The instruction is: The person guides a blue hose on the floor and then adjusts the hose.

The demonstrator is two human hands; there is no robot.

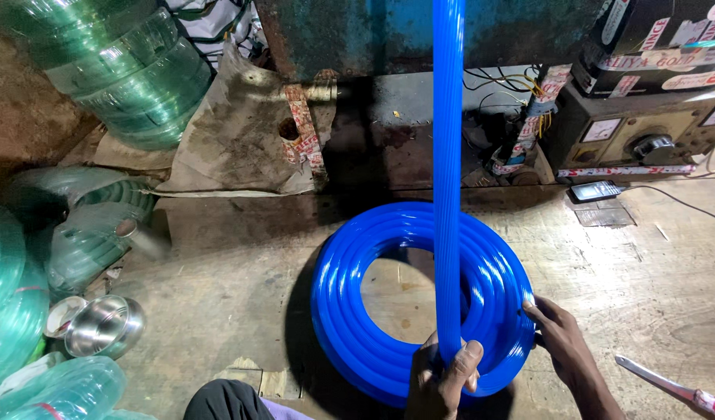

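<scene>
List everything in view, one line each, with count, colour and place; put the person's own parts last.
hose coil: one, blue, flat on the wooden floor, centre
hose length: one, blue, running up from the coil out of the top edge
green hose coils: several, stacked at left
metal bowl: one, silver, lower left
phone: one, dark, floor at right
meter box: one, grey-brown, upper right
knife: one, lower right
left hand: gripping the hose length
right hand: on the coil's outer edge

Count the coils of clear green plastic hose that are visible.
4: one coil of clear green plastic hose top left, one against the left wall, one at the left edge, one bottom left. Others may be hidden.
</scene>
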